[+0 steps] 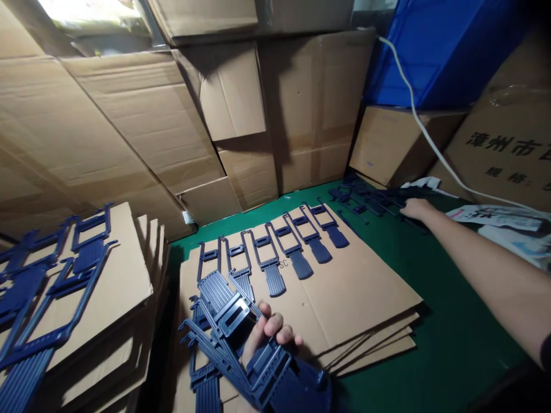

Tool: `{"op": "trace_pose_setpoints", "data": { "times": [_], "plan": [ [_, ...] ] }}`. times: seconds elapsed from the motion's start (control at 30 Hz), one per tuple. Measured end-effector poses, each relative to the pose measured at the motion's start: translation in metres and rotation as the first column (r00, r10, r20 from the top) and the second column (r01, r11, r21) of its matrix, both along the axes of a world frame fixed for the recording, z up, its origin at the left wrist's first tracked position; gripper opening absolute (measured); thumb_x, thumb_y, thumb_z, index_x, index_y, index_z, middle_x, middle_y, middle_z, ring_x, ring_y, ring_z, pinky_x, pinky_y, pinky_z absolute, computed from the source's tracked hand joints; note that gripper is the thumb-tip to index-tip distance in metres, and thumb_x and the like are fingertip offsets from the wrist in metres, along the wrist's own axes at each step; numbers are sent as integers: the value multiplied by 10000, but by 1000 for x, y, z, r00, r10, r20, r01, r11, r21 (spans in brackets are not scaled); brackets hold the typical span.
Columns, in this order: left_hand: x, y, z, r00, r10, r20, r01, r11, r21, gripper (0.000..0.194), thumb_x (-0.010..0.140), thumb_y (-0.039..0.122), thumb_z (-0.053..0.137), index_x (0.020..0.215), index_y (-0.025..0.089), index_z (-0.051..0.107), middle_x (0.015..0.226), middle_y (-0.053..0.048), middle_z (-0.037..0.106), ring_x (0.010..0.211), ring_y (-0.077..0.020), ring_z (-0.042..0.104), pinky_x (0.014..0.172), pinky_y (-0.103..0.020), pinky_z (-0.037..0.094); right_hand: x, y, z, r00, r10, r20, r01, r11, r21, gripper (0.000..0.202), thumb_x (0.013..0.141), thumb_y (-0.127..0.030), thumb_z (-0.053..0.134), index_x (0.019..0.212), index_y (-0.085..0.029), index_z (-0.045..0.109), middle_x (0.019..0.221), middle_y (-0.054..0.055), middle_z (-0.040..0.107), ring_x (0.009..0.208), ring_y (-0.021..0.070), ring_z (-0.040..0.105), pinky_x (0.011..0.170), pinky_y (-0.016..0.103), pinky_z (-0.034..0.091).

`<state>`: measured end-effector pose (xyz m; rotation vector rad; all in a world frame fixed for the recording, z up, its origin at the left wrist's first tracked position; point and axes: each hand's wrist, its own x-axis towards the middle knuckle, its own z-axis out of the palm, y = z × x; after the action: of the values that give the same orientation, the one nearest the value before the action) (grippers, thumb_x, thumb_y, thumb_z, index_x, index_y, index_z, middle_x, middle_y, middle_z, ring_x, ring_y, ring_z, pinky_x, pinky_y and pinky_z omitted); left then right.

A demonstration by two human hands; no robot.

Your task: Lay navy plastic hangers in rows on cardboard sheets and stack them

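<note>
My left hand (pixel 271 332) is closed around a bunch of dark blue plastic frames (pixel 235 315) with hooked arms and ribbed flat ends, held over the near-left part of a cardboard stack (pixel 336 298). Similar frames (pixel 275 278) lie in a slanting row on the top sheet, ribbed ends toward me. More lie under the held bunch, partly covered. My right arm stretches to the back right, where my right hand (pixel 415 209) is curled at the edge of a loose pile of dark blue parts (pixel 361 198). Its fingertips are hidden, and what they grip is too dark to make out.
On the left stands another cardboard stack (pixel 124 275) bearing more blue frames. Cardboard boxes (pixel 318 115) wall off the back of the green table (pixel 465 321). A blue bin (pixel 430 51) sits at the back right. A white cable (pixel 430 143) hangs down near plastic bags (pixel 486 215).
</note>
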<state>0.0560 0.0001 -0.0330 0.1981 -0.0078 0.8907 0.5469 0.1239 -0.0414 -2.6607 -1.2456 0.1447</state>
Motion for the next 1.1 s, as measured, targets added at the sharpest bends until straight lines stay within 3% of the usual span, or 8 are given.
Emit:
{"op": "trace_pose_setpoints", "data": {
  "times": [0.13, 0.27, 0.37, 0.47, 0.63, 0.83, 0.97, 1.1],
  "plan": [
    [-2, 1, 6, 999, -23, -40, 21, 999, -46, 186, 812, 117, 499, 873, 245, 620, 674, 56, 602, 644, -78, 583, 750, -262, 489, 8, 2, -11, 999, -30, -32, 26, 993, -116, 103, 683, -107, 556, 764, -59, 601, 781, 143, 573, 714, 168, 521, 644, 269, 364],
    [-3, 2, 8, 998, -17, -62, 15, 999, -31, 180, 804, 114, 515, 868, 240, 627, 664, 53, 608, 616, -79, 581, 731, -266, 505, -3, 15, -1, 998, -56, -13, 56, 998, 11, 293, 775, -168, 425, 996, -45, 574, 940, 240, 553, 834, 244, 523, 666, 300, 355],
    [-4, 3, 6, 996, -6, -91, 6, 1000, -2, 182, 807, 112, 516, 871, 237, 631, 685, 46, 618, 605, -74, 587, 718, -251, 502, -25, 37, -1, 999, 19, -46, -15, 997, 77, 377, 791, -276, 449, 1113, -101, 538, 1045, 175, 552, 939, 223, 507, 741, 256, 365],
    [-5, 5, 3, 993, 0, -114, 2, 1000, 18, 187, 812, 117, 514, 880, 243, 635, 704, 42, 623, 613, -69, 592, 722, -236, 494, -50, 68, -10, 990, 94, -101, -91, 995, 30, 365, 733, -330, 544, 1009, -100, 607, 1004, 146, 577, 948, 224, 518, 764, 240, 378],
    [-5, 7, 1, 993, 6, -120, -4, 1000, 22, 189, 820, 123, 502, 888, 237, 637, 728, 39, 621, 616, -68, 590, 734, -245, 497, -72, 99, -17, 993, 17, -113, -23, 998, -54, 374, 668, -236, 575, 961, -7, 612, 956, 250, 558, 892, 336, 543, 700, 361, 424],
    [-5, 6, -1, 994, -12, -107, 13, 1000, 16, 207, 828, 116, 476, 898, 241, 625, 745, 34, 610, 625, -61, 589, 758, -244, 493, -67, 70, 0, 987, 128, -94, -112, 981, 157, 464, 742, -135, 461, 1206, -131, 476, 1111, 157, 534, 1031, 259, 501, 825, 314, 401],
    [-3, 5, 0, 995, -27, -96, 25, 999, -28, 203, 823, 128, 471, 895, 242, 622, 734, 38, 593, 593, -53, 575, 746, -239, 488, -73, 38, 1, 900, 131, -415, 42, 922, 384, 430, 738, -150, 503, 1168, -146, 505, 1045, 90, 577, 921, 183, 551, 729, 235, 439],
    [-1, 2, 4, 993, -30, -111, 23, 998, -63, 204, 816, 123, 476, 875, 244, 628, 710, 41, 586, 581, -54, 570, 740, -236, 488, -94, 21, -12, 823, 98, -560, 69, 961, 269, 318, 636, -206, 651, 920, -66, 624, 859, 98, 619, 730, 159, 576, 592, 201, 447]
  ]
}}
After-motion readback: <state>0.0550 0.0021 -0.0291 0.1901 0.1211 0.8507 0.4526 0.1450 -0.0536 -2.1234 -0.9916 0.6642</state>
